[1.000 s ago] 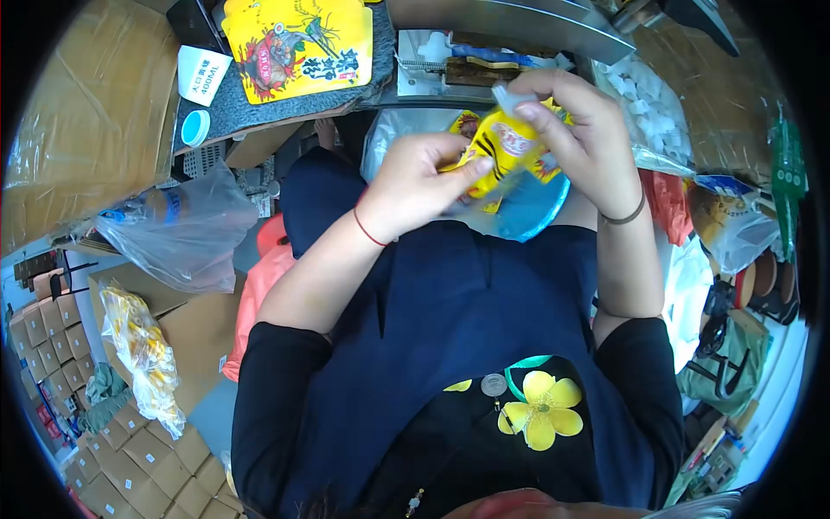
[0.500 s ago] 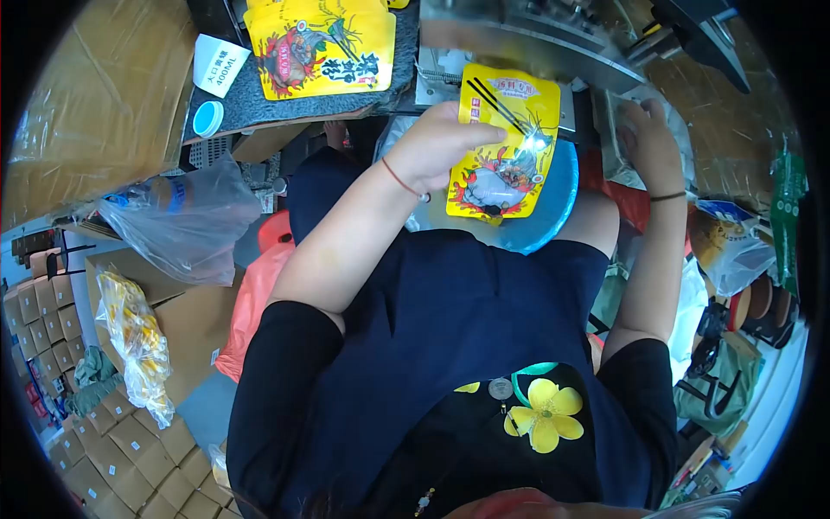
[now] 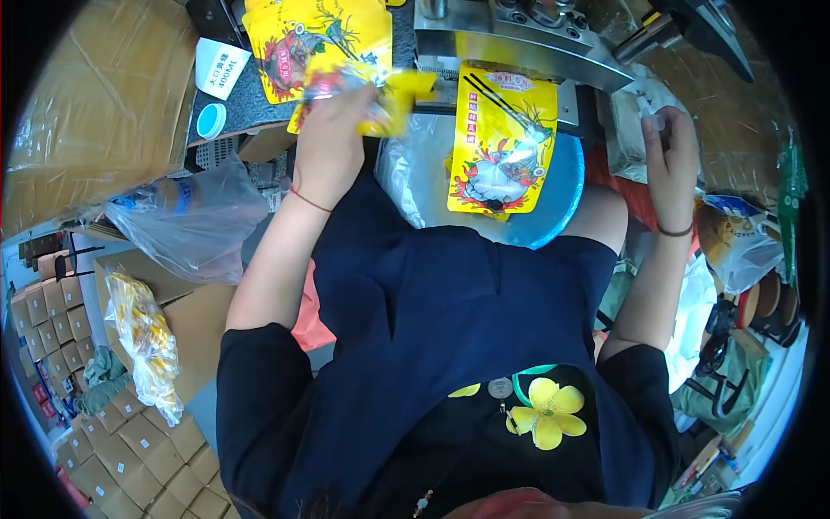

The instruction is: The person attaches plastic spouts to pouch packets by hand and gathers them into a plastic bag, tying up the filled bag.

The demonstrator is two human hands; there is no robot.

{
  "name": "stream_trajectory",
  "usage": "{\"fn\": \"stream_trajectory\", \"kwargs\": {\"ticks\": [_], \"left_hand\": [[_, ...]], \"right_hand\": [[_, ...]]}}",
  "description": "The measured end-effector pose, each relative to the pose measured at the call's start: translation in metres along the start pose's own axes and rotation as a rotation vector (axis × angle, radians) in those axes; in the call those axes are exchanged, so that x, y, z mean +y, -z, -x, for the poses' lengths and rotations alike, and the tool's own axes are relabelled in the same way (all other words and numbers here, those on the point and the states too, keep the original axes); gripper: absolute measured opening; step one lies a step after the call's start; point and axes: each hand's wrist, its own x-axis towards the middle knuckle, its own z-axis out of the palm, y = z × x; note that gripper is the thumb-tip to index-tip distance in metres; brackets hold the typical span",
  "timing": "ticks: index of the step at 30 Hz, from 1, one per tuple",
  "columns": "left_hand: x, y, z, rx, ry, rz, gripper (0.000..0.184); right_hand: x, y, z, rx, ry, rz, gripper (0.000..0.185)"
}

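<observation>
My left hand [image 3: 333, 143] is closed on a yellow printed pouch [image 3: 372, 104], blurred by motion, beside a stack of like pouches [image 3: 316, 43] on the dark worktop. Another yellow pouch [image 3: 501, 151] hangs with its top edge under the metal bar of a bench machine [image 3: 527, 56], free of both hands. Below it a blue-rimmed basin [image 3: 566, 195] sits at my lap. My right hand [image 3: 673, 160] pinches a small whitish piece [image 3: 659, 121] between thumb and fingers, above a clear plastic bag [image 3: 624, 130].
A white labelled card [image 3: 222, 69] and a light-blue cap [image 3: 211, 121] lie at the worktop's left edge. Cardboard [image 3: 95, 104] stands at far left, with a clear bag [image 3: 199, 216] hanging below. Stacked cartons [image 3: 130, 450] and a bag of yellow items [image 3: 143, 346] are at lower left.
My left hand has left the pouch at the machine and moved left, now with another pouch. The machine's bar, blurred before, shows sharply. My right hand has shifted slightly down and right.
</observation>
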Motion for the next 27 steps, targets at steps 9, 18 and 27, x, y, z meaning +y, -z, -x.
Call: {"fn": "stream_trajectory", "kwargs": {"ticks": [9,18,27], "left_hand": [[0.096,-0.006,-0.001,-0.214,0.241,0.753,0.022],[0.148,-0.038,0.008,-0.65,0.571,1.657,0.028],[0.111,-0.044,-0.041,-0.491,0.726,1.798,0.035]], "right_hand": [[-0.112,-0.023,0.009,-0.285,0.274,-0.705,0.012],[-0.084,0.0,-0.006,-0.554,0.415,-0.485,0.02],[0.042,0.009,-0.02,-0.425,0.051,0.595,0.036]]}}
